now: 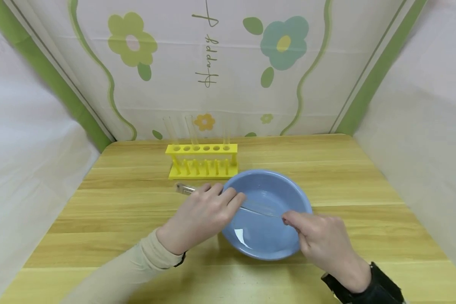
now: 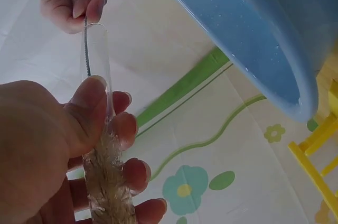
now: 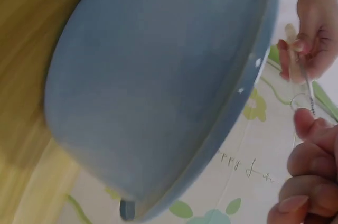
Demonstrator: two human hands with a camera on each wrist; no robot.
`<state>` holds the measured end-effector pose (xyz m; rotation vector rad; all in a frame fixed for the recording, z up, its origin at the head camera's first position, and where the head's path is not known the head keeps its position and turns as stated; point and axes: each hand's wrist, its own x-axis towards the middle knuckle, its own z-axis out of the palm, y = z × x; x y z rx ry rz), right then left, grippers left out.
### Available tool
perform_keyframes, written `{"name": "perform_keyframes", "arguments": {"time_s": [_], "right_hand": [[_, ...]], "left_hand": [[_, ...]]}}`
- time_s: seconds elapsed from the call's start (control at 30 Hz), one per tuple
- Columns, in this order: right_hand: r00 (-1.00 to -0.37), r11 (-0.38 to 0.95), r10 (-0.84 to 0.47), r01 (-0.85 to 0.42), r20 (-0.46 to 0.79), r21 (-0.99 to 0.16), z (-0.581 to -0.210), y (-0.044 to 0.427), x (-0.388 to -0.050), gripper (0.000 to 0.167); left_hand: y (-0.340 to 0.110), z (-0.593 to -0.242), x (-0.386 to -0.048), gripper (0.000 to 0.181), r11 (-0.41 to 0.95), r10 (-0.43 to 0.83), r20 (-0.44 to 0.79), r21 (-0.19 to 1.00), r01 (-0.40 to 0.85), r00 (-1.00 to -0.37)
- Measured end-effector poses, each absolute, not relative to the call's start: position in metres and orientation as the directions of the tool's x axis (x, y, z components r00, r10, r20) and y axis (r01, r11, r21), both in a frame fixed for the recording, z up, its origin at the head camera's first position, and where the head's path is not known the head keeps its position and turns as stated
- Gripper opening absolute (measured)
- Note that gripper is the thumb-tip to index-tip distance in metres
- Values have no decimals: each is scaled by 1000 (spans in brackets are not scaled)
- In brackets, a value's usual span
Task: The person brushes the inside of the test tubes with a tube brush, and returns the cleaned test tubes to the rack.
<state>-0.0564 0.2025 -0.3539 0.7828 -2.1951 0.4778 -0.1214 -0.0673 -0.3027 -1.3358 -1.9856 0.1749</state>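
My left hand [image 1: 209, 209] grips a clear glass test tube [image 2: 100, 49] with its fingers wrapped round it. Inside the tube, the pale bristles of a test tube brush [image 2: 108, 182] fill the end away from the mouth. The brush's twisted wire handle [image 1: 264, 214] comes out of the mouth. My right hand [image 1: 323, 238] pinches that wire between thumb and curled fingers. Both hands hold the tube and brush above a round blue basin [image 1: 267, 250]. Water drops show on the basin's inner wall in the left wrist view.
A yellow test tube rack [image 1: 201, 148] stands behind the basin to the left, with 3 clear test tubes [image 1: 191, 131] upright or slightly tilted in it. The wooden table [image 1: 365, 236] is bordered by a flowered cloth [image 1: 228, 97] at the back and white cloth at the sides.
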Motion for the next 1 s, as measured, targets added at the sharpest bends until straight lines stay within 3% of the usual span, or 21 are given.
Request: {"name": "perform_keyframes", "arguments": {"time_s": [0.27,0.7,1.0], "right_hand": [[-378,757,-423,-646,823,93,-352,207,-61,36],[-268,733,-485,-643,832,221,-350,218,-61,37],[-205,731,-489,-626,848,271,-346,220,-61,37]], "left_hand": [[-70,-302,-124,15,445,849,489,-456,771,-201],[-71,-298,-125,15,438,854,472,-429,790,-217],[-72,-294,-124,27,439,855,461,-400,804,-238]]}}
